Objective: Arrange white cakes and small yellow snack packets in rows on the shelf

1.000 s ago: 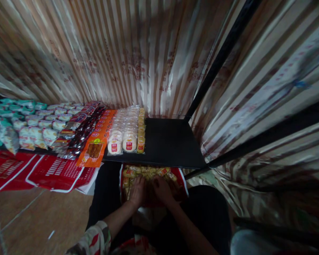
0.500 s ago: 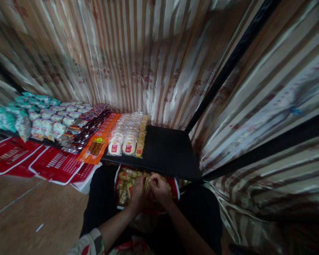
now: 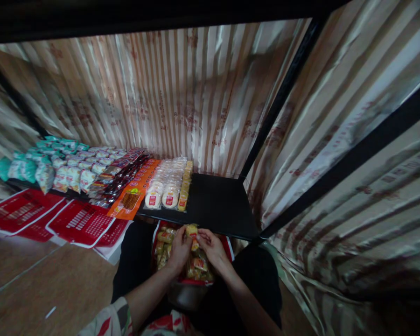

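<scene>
My left hand (image 3: 179, 251) and my right hand (image 3: 213, 247) are closed together on a stack of small yellow snack packets (image 3: 193, 247), lifted just above a red bag (image 3: 228, 243) full of the same packets on my lap. The stack sits just below the front edge of a black shelf (image 3: 217, 205). On that shelf a narrow row of matching yellow packets (image 3: 185, 186) lies beside rows of round white cakes (image 3: 164, 184).
Left of the cakes lie orange packets (image 3: 135, 189), dark red packets (image 3: 117, 172) and white and teal bags (image 3: 49, 165). Red-and-white flat bags (image 3: 80, 224) lie on the wooden floor. Striped satin cloth hangs behind, and black frame posts (image 3: 276, 107) rise at the right.
Both hands have risen out of the red bag with a stack of yellow packets. The camera tilted up and the shelf looks farther away.
</scene>
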`<action>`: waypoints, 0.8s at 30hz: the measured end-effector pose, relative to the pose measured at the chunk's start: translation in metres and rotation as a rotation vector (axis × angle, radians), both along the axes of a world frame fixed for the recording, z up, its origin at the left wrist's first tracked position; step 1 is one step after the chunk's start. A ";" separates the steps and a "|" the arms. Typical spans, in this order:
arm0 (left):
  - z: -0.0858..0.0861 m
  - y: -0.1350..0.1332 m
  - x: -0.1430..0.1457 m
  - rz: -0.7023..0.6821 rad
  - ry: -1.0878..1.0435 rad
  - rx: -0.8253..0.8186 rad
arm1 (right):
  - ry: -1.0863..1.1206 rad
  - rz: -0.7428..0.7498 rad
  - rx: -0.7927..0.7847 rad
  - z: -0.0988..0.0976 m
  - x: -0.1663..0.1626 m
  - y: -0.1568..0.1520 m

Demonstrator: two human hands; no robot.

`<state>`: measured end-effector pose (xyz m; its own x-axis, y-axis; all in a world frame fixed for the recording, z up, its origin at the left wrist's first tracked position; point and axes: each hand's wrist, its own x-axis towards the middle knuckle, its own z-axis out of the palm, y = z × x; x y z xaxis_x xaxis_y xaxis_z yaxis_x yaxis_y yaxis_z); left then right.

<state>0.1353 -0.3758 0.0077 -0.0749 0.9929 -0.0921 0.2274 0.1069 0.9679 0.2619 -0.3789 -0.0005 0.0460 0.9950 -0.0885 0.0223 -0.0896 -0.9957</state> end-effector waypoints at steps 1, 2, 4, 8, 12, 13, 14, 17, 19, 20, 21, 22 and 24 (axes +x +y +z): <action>0.002 0.002 0.000 -0.008 -0.061 -0.007 | 0.004 -0.010 -0.001 0.002 0.000 -0.001; 0.003 0.004 0.000 -0.014 -0.115 -0.013 | 0.007 -0.016 -0.004 0.004 -0.001 -0.002; 0.006 0.010 0.001 -0.027 -0.201 -0.019 | 0.021 -0.012 -0.017 0.009 -0.002 -0.002; 0.012 0.027 0.005 -0.041 -0.301 -0.044 | 0.062 0.004 -0.026 0.020 -0.003 0.007; 0.018 0.046 0.015 -0.060 -0.336 -0.081 | 0.111 -0.075 -0.059 0.022 0.003 0.021; 0.020 0.049 0.019 -0.068 -0.310 -0.103 | 0.142 -0.097 -0.084 0.020 0.005 0.025; 0.021 0.052 0.022 -0.078 -0.262 -0.124 | 0.181 -0.116 -0.109 0.018 0.007 0.027; 0.020 0.055 0.033 -0.134 -0.093 -0.091 | 0.293 -0.181 -0.136 0.011 0.011 0.032; 0.016 0.056 0.040 -0.175 -0.052 -0.030 | 0.297 -0.233 -0.120 0.005 0.014 0.034; 0.013 0.057 0.043 -0.183 -0.041 -0.019 | 0.269 -0.254 -0.113 0.003 0.016 0.035; 0.011 0.059 0.046 -0.184 -0.026 -0.025 | 0.218 -0.268 -0.111 0.001 0.018 0.037; 0.009 0.062 0.048 -0.184 -0.003 -0.034 | 0.147 -0.281 -0.108 -0.001 0.022 0.038; 0.009 0.071 0.051 -0.206 0.060 -0.036 | -0.054 -0.328 -0.079 0.000 0.032 0.041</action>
<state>0.1867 -0.3049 0.0169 0.1230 0.9839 -0.1297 0.3047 0.0869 0.9485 0.2939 -0.3375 -0.0009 0.3693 0.9166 -0.1532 0.0318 -0.1773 -0.9836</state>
